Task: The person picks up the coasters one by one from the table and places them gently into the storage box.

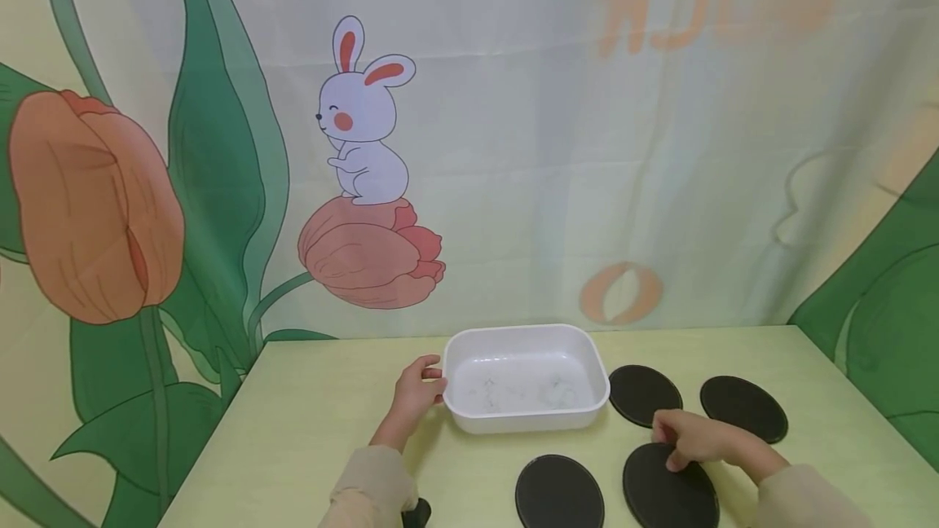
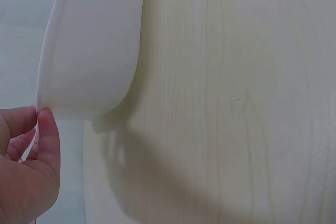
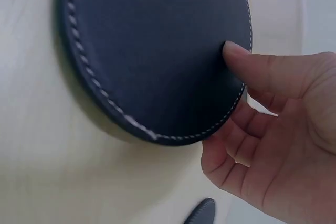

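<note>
My left hand pinches the left rim of a white rectangular dish; in the left wrist view, thumb and fingertips meet at the edge of its wall. The dish stands toward the back of the table. Between the thumb and curled fingers of my right hand is a round black coaster with pale stitching round its edge. The right wrist view has the thumb on top of this coaster and the fingers underneath, with a shadow on the table below.
One black coaster lies just right of the dish, and another farther right. A third coaster lies nearer the front, left of the held one. Behind the pale table hangs a printed curtain with a rabbit and tulips.
</note>
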A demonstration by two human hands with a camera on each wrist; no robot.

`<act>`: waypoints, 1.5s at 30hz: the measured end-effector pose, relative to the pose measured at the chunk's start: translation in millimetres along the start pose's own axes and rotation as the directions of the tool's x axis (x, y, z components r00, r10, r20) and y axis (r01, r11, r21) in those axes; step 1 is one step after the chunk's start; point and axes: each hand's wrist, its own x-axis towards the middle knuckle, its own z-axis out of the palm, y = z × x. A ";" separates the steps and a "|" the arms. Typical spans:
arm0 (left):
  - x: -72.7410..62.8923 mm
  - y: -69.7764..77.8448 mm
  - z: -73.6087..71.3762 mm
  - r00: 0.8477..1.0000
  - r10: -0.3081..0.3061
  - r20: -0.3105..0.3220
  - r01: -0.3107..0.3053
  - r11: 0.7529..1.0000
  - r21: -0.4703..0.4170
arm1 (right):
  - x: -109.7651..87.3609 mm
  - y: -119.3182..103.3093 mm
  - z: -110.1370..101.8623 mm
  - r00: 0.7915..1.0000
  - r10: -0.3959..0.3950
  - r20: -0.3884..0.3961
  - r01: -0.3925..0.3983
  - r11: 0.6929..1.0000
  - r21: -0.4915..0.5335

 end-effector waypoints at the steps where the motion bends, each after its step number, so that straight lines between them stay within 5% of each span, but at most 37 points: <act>1: 0.0 0.2 0.0 1.000 -0.001 0.000 0.001 1.000 0.000 | -1.6 -2.3 -1.8 1.000 0.004 0.010 -0.004 1.000 0.008; 8: 0.3 1.8 -0.5 1.000 -0.004 0.011 0.004 1.000 0.014 | -12.7 -16.2 -12.8 0.997 0.013 0.079 -0.020 0.996 0.086; 15: 0.8 2.5 -0.6 0.999 0.002 0.040 -0.003 1.000 0.025 | -19.8 -23.6 -20.6 0.989 -0.066 0.132 0.046 0.988 0.150; 22: 0.3 4.7 -2.6 0.998 -0.005 0.064 0.003 0.999 0.035 | -8.9 -29.8 -24.1 0.975 -0.154 0.163 0.092 0.938 0.335; 35: 2.3 2.3 -2.9 0.997 0.013 0.076 -0.015 0.999 0.028 | 30.0 -53.1 -13.9 0.993 -0.110 -0.038 0.111 0.804 0.584; 45: 2.4 4.0 -2.8 0.997 0.003 0.075 -0.007 0.999 0.044 | 63.9 -72.6 -0.8 0.978 0.003 -0.208 0.131 0.767 0.628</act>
